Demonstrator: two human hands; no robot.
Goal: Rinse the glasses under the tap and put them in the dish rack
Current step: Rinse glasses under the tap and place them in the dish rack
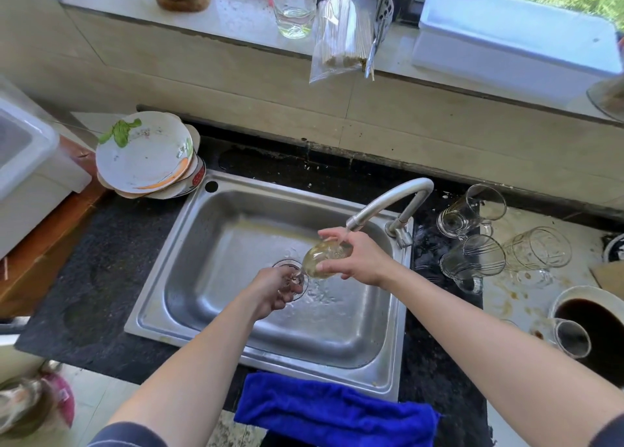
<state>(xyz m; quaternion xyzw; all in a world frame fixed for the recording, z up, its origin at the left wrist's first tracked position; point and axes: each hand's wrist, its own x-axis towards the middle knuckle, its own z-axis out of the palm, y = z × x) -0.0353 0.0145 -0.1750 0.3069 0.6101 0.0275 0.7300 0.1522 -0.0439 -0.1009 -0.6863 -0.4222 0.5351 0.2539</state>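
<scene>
A clear stemmed glass (320, 255) lies tilted under the tap (388, 203), and water runs over it into the steel sink (219, 237). My right hand (358, 261) wraps its bowl. My left hand (275, 291) grips its stem and foot. Three more glasses lie on their sides on the counter to the right of the sink: one at the back (472, 210), one nearer the sink (472, 259), one further right (537, 252). No dish rack can be made out.
Dirty plates (145, 156) are stacked at the sink's back left corner. A blue cloth (334, 409) hangs over the front edge. A bowl of dark liquid (594, 321) and a small glass (570, 338) stand at the right. A jar, a bottle and a white box line the windowsill.
</scene>
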